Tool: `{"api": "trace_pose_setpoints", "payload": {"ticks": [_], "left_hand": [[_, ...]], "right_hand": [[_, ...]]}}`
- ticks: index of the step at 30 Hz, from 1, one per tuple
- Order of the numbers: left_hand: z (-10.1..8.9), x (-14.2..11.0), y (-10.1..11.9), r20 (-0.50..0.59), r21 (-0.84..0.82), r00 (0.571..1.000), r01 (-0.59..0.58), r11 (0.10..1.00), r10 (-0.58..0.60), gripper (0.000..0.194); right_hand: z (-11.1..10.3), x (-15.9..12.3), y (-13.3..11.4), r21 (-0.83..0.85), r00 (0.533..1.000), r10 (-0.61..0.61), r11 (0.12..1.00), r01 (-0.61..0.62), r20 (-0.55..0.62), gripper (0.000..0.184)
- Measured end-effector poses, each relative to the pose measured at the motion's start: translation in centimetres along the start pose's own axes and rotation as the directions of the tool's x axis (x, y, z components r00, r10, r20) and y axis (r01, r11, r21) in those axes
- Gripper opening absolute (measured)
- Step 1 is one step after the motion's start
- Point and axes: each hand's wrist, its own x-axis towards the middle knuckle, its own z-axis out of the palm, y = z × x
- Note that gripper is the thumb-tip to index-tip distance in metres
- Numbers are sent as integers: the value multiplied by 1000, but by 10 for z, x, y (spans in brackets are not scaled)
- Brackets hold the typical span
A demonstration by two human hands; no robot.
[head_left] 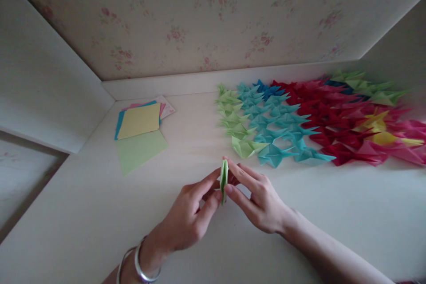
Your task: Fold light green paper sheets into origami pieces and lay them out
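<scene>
A small folded piece of light green paper point(223, 182) stands on edge between my two hands, its layers parted a little along the near edge. My left hand point(195, 213) pinches it from the left, thumb in front and fingers behind. On the other side, the thumb and index finger of my right hand point(258, 197) press against it; the remaining fingers are partly hidden behind the paper. Just beyond, the nearest light green paper crane point(246, 145) and a turquoise paper crane point(273, 155) rest on the white table point(199, 142).
Rows of folded paper cranes, red point(349, 146), pink, blue, yellow and green, cover the table's far right. At the left lie stacked paper sheets, a yellow sheet point(140, 121) on top and a green sheet point(141, 153) beside it. A flowered wall point(199, 31) rises behind.
</scene>
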Motion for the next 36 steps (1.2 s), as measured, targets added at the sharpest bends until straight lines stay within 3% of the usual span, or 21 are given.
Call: {"api": "trace_pose_setpoints", "payload": {"ticks": [4,10,15,18,23,26,30,36], "left_hand": [[3,0,-6,-19,59,999,-25,998,26,49],[8,2,-10,-26,-19,995,100,995,-100,54],[10,5,-17,-131,-151,988,56,987,-76,38],[11,6,-20,-187,-240,977,59,969,-106,33],[10,9,-18,-140,-372,965,157,915,-223,33],[10,11,-15,-106,-509,939,232,829,-328,36],[8,10,-14,-33,-682,936,236,693,-351,53],[4,10,-14,42,-739,937,263,620,-347,31]], "right_hand": [[1,-4,1,-90,997,-39,995,33,-59,54],[10,-5,2,-357,970,-188,926,121,-157,48],[11,0,-2,-318,967,-170,943,103,-191,18],[9,2,-3,-267,961,-222,948,174,-164,21],[10,1,0,-275,938,-289,933,232,-189,24],[10,0,2,-338,926,-333,905,260,-178,22],[8,-1,2,-397,887,-426,855,332,-176,25],[10,-2,0,-347,873,-444,866,359,-205,39]]}}
